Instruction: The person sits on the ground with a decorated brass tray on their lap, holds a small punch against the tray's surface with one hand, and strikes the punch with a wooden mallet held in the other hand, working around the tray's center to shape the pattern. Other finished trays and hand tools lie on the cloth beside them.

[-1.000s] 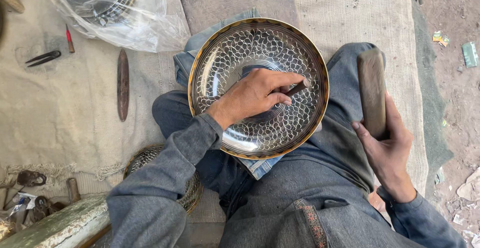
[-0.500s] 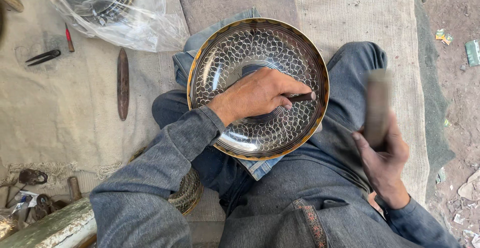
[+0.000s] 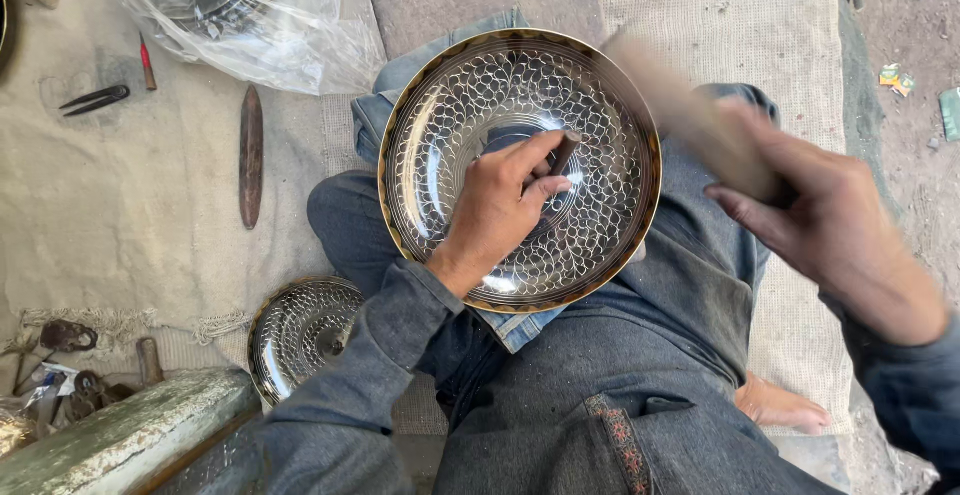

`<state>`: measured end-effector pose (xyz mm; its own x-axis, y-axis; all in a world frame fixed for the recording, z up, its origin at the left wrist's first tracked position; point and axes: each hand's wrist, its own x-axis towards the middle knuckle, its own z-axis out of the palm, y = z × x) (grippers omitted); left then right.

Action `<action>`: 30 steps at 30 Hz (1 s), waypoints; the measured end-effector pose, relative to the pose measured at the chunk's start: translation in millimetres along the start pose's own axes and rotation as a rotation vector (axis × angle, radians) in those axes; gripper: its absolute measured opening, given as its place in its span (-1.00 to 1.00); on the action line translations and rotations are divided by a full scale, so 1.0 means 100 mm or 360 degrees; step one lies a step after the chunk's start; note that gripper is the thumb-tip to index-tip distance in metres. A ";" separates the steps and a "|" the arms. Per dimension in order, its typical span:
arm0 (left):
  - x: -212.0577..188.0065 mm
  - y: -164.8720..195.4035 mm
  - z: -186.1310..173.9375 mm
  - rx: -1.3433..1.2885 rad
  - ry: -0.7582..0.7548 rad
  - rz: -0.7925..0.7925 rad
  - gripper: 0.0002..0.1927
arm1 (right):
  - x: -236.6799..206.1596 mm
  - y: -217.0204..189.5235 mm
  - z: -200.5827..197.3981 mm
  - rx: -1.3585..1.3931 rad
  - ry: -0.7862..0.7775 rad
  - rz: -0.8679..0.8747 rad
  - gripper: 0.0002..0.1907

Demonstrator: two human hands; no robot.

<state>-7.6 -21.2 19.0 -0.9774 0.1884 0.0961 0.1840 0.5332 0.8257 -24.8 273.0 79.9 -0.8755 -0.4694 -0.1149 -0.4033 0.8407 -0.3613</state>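
A large round metal plate (image 3: 440, 135) with a scale pattern and gold rim rests on the person's lap; the right hand (image 3: 840, 235), its grip clenched on a blurred wooden mallet (image 3: 690, 115), hangs over the rim; the left hand (image 3: 500, 205) pinches 1 small dark punch (image 3: 562, 153) against the plate's centre.

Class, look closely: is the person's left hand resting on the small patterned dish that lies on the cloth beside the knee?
No: the left hand holds a small punch inside the large patterned dish on the lap; the small dish lies untouched.
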 end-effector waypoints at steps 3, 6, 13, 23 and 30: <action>-0.10 -0.01 0.09 -0.0029 0.0212 -0.0108 -0.56 | 0.18 -0.12 -0.29 -0.0005 0.0018 -0.0099 -0.27; -0.18 0.02 0.17 -0.0084 0.0389 -0.0193 -0.60 | 0.39 -0.27 -0.47 -0.0529 -0.0179 -0.0242 -0.27; -0.31 0.15 0.31 -0.0103 0.0785 -0.0378 -0.64 | 0.62 -0.63 -0.75 -0.0981 -0.0306 -0.0499 -0.38; -0.35 0.10 0.36 -0.0296 0.0833 -0.0352 -0.70 | 0.60 -0.71 -0.78 -0.1508 -0.0190 -0.0519 -0.33; -0.25 0.03 0.32 -0.0121 0.0486 -0.0167 -0.56 | 0.49 -0.40 -0.64 -0.0928 0.0025 -0.0419 -0.25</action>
<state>21.0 2.6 1.1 -0.9788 -0.1261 0.1611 0.0838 0.4715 0.8779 -69.0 233.9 148.1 -0.7294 -0.6798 -0.0758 -0.6800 0.7087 0.1879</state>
